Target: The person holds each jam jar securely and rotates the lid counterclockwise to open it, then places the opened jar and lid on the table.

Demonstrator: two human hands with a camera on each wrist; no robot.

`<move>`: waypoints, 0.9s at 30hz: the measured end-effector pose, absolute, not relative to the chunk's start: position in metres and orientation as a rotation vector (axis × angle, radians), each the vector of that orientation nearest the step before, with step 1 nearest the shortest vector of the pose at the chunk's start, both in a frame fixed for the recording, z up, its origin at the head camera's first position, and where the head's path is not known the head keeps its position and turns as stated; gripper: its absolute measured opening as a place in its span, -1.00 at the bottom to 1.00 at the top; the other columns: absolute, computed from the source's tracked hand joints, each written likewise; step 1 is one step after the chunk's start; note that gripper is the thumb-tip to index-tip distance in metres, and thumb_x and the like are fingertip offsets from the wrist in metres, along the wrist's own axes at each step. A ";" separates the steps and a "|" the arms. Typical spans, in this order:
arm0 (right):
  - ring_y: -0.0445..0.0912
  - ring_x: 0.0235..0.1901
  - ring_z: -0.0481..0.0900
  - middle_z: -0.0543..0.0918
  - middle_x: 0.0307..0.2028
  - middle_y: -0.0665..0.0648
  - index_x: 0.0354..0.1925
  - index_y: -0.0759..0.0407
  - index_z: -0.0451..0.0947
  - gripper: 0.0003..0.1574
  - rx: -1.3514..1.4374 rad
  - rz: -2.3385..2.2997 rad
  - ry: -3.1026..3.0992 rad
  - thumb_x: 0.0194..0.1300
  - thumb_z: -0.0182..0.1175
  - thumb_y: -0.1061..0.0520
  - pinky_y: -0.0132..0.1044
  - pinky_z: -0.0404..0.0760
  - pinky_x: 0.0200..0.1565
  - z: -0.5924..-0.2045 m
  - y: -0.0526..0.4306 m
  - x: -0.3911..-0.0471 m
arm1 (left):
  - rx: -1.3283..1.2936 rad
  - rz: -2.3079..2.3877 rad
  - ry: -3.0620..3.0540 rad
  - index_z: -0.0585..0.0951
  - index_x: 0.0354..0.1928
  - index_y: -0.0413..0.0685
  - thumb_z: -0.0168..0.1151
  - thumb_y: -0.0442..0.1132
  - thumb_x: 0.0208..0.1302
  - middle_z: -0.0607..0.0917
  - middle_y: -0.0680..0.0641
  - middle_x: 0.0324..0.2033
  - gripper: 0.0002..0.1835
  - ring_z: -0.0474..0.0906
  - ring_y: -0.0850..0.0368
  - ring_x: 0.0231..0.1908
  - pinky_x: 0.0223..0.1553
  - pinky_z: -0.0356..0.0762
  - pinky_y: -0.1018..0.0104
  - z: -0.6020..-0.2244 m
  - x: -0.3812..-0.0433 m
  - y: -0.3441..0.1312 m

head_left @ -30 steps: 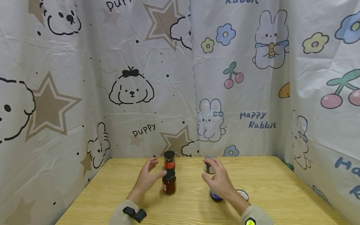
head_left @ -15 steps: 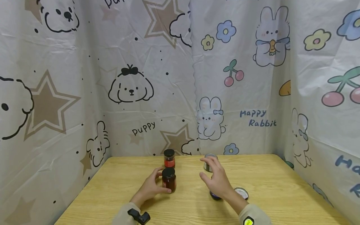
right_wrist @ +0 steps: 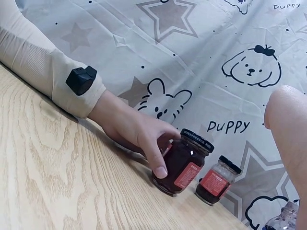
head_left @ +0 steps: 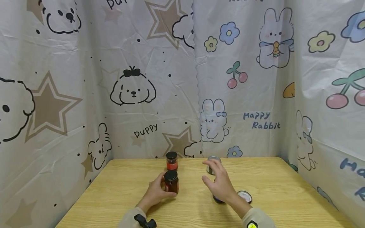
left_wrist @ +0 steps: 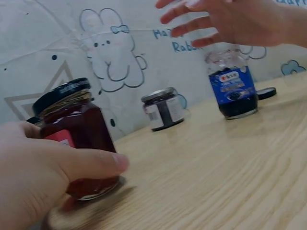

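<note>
My left hand (head_left: 155, 193) grips a glass jar (head_left: 172, 183) of dark red jam from its left side, thumb across the front near the base. The jar has a black lid and a red label and stands upright on the table. Over to the right, my right hand (head_left: 221, 183) hovers with fingers spread and loosely bent, holding nothing. Below it stands a lidless jar with a blue label (left_wrist: 234, 91), mostly hidden by the hand in the head view. A loose lid (head_left: 245, 196) lies to the right of that jar, its pale inside facing up.
Behind the gripped jar stands a smaller black-lidded jar with a red label (head_left: 172, 162). A silver-lidded jar (left_wrist: 164, 110) with a pale label is at the back, beyond my right hand. Printed curtains (head_left: 159, 88) enclose the wooden table (head_left: 128, 171) on three sides.
My left hand has come down and to the right from beside the dark red jar and closed around it. My right hand has barely moved.
</note>
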State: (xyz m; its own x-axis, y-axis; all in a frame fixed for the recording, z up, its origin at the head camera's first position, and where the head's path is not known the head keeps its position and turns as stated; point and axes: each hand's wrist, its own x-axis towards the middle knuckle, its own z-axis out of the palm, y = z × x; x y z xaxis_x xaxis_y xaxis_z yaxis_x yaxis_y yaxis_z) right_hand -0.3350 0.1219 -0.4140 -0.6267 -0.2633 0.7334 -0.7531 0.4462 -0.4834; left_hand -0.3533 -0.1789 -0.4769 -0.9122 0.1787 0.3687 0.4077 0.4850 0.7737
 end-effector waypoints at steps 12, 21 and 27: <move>0.10 0.21 0.46 0.47 0.24 0.10 0.29 0.04 0.52 -0.32 0.926 1.068 -2.111 0.20 0.40 0.22 0.19 0.54 0.09 -0.410 0.115 -0.328 | -0.503 -1.523 -2.354 0.48 0.33 -0.24 0.72 -0.31 -0.10 0.67 -0.23 0.12 -0.11 0.62 -0.23 0.12 0.15 0.51 -0.20 -0.479 -0.354 -0.171; 0.07 0.20 0.48 0.46 0.24 0.11 0.29 0.08 0.51 -0.33 0.932 1.046 -2.131 0.22 0.41 0.22 0.06 0.61 0.05 -0.410 0.116 -0.327 | -0.515 -1.529 -2.340 0.54 0.24 -0.16 0.75 -0.30 -0.15 0.72 -0.12 0.04 -0.17 0.66 -0.09 0.06 0.11 0.56 -0.09 -0.481 -0.355 -0.171; 0.10 0.19 0.49 0.46 0.24 0.12 0.29 0.10 0.52 -0.34 0.938 1.034 -2.124 0.22 0.40 0.23 0.11 0.61 0.04 -0.412 0.115 -0.329 | -0.531 -1.532 -2.351 0.54 0.25 -0.11 0.74 -0.28 -0.12 0.72 -0.10 0.06 -0.18 0.65 -0.09 0.10 0.12 0.56 -0.09 -0.481 -0.357 -0.171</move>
